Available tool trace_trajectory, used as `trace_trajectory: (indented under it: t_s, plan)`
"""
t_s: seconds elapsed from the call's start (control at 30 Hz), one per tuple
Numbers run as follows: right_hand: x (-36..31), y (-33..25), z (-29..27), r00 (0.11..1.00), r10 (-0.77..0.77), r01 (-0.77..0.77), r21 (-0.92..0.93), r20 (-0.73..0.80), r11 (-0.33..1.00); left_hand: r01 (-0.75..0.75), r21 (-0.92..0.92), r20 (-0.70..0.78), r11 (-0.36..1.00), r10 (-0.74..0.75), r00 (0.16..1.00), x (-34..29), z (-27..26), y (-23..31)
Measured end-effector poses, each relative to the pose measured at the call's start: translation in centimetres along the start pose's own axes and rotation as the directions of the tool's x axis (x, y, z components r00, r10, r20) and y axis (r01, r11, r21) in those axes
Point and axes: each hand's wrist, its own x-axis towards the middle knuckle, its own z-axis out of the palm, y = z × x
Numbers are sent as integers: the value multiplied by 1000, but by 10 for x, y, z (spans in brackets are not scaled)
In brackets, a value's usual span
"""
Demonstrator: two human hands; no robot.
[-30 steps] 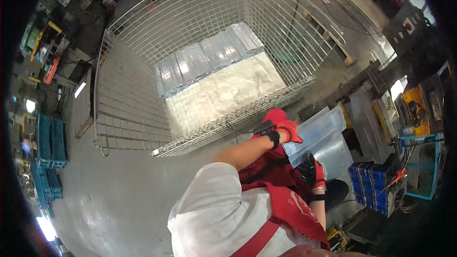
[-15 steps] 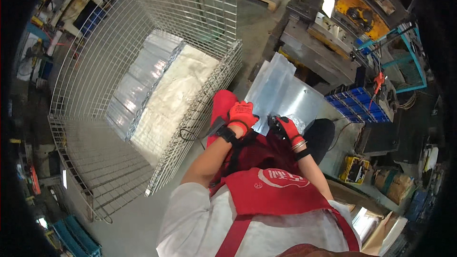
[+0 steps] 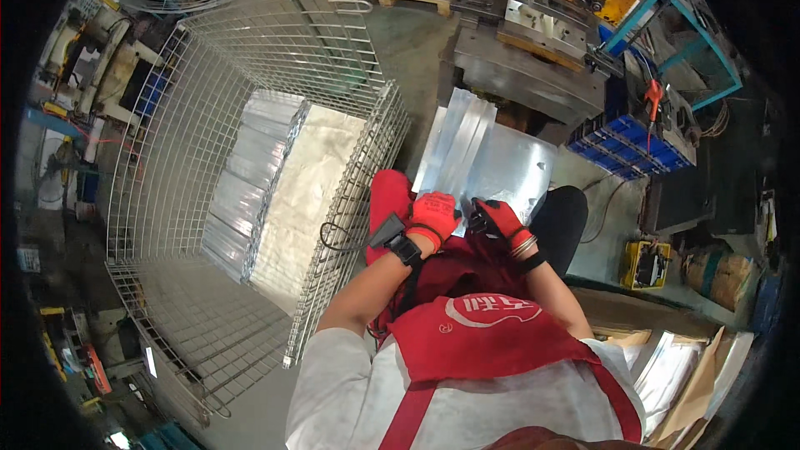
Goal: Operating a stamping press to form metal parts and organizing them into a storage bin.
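red-gloved left hand (image 3: 435, 215) and right hand (image 3: 502, 223) at near edge of ridged metal sheet (image 3: 463, 140); whether fingers pinch it cannot be told.

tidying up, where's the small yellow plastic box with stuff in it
In the head view, the yellow box is at the right, lower in frame than the blue plastic crates and right of the red-gloved right hand.
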Motion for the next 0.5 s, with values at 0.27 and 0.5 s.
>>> trace_trajectory:
  t_s: [0.27,0.5]
  plan:
    - [-31,-25,11,979,-198,205,-337,56,919,342,-30,-22,939,-342,939,-6,-11,-42]
    - [-6,-3,33,964,-250,238,-126,-95,963,504,-311,272,806,-432,860,4,14,-56]
